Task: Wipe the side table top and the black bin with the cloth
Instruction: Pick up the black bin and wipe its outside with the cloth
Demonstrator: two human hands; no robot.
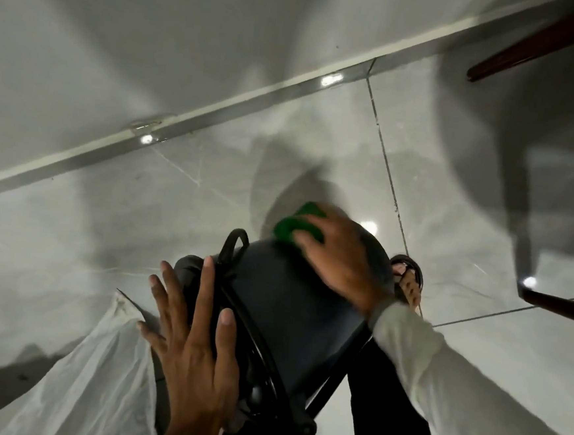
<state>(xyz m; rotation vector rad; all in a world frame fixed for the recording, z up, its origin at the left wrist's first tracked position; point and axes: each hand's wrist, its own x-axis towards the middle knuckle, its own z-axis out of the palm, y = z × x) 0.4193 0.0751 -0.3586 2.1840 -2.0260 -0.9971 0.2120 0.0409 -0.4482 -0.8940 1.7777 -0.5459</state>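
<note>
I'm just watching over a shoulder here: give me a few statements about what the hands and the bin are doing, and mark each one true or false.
1. The right hand presses a green cloth against the black bin. True.
2. The left hand holds a second cloth. False: it lies flat with fingers spread on the bin's rim end, holding nothing.
3. The bin stands upright on the floor. False: it is tipped over, its side facing up.
4. A white plastic bag shows beside the left hand. True.
5. The floor is carpeted. False: it is glossy tile.
</note>
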